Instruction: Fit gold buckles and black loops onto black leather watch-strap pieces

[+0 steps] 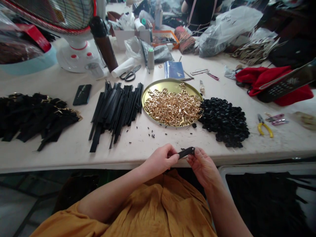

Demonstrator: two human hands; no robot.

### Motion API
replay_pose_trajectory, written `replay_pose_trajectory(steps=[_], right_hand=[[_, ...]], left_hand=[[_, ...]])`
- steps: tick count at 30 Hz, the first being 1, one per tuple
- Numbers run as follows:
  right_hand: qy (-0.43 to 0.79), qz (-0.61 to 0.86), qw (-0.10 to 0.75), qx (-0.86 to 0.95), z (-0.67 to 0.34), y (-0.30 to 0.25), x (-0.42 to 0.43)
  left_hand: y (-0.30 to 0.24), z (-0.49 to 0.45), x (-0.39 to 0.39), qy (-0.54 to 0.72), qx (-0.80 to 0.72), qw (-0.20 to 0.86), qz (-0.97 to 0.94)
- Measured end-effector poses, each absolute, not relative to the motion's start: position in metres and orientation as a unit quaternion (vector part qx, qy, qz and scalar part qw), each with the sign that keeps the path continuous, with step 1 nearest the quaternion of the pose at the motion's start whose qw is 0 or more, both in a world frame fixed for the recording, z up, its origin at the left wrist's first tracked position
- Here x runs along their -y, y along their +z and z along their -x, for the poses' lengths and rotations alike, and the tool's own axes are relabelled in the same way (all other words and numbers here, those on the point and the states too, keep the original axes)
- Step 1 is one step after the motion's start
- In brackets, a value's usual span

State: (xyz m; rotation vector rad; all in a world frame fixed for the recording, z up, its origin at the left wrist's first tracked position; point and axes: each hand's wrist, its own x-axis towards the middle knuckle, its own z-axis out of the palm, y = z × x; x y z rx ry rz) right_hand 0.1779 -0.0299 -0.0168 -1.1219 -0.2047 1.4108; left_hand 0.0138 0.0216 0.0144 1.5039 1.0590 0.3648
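Observation:
A short black strap [185,152] is stretched between my two hands just in front of the table's near edge. My left hand [165,157] is closed round its left end, thumb on top. The fingers of my right hand [201,163] pinch its right end, where a small detail is too tiny to make out. Beyond my hands, a round gold tray [170,85] holds a heap of gold metal buckles [172,107]. Right of it lies a pile of small black rings or loops [224,121]. On the left are loose black strips [116,112].
Strips with gold fittings [37,115] are heaped far left, near a dark phone-like slab [82,94]. Scissors [130,74], a fan [76,49] and a bottle [103,42] stand behind. Yellow-handled pliers [264,126] lie right. A white bin [266,168] with black pieces sits below.

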Motion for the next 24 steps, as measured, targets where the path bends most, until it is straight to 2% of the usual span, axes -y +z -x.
replay_pose_trajectory(steps=[8,12,18,24], right_hand=[[0.636,0.452,0.624,0.046,-0.179,-0.015,0.029],[0.638,0.444,0.629,0.02,-0.169,-0.014,0.028],[0.579,0.503,0.63,0.123,-0.16,-0.017,0.03],[0.455,0.65,0.507,0.336,-0.168,-0.019,0.033]], left_hand=[[0.015,-0.011,-0.012,0.143,-0.446,0.603,-0.646],[0.009,-0.014,-0.01,0.175,-0.458,0.59,-0.642],[0.008,-0.014,-0.013,0.182,-0.459,0.519,-0.698],[0.01,-0.009,-0.023,0.082,-0.433,0.42,-0.793]])
